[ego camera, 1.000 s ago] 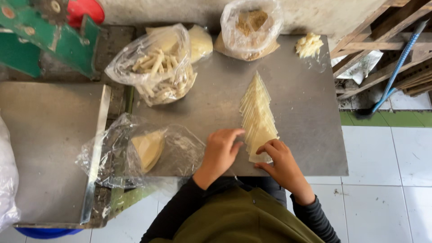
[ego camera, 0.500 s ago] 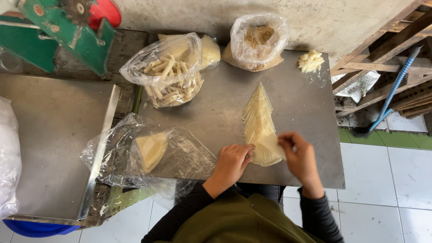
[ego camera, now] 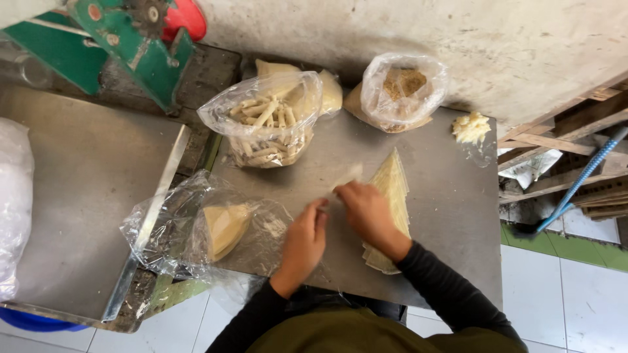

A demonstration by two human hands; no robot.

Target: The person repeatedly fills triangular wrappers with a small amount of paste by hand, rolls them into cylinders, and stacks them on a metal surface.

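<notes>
Three clear plastic bags sit about the dull grey steel tabletop. At far left, over the table's edge, lies a crumpled, glossy clear plastic bag holding a smooth pale-yellow wedge of folded dough sheets. Behind it stands a puffed clear bag of short, pale rolled sticks, tube-shaped and matte. Next comes the left hand, fingers curled loosely down on the steel, touching a thin, pale strip of dough sheet. The right hand meets it there, fingertips pinched on the same strip; how firmly it is held cannot be told. Just beside, partly under the right wrist, lies a fanned stack of thin, triangular cream-coloured sheets. Further back rests a clear bag of crumbly brown filling, then a small lumpy pale heap.
</notes>
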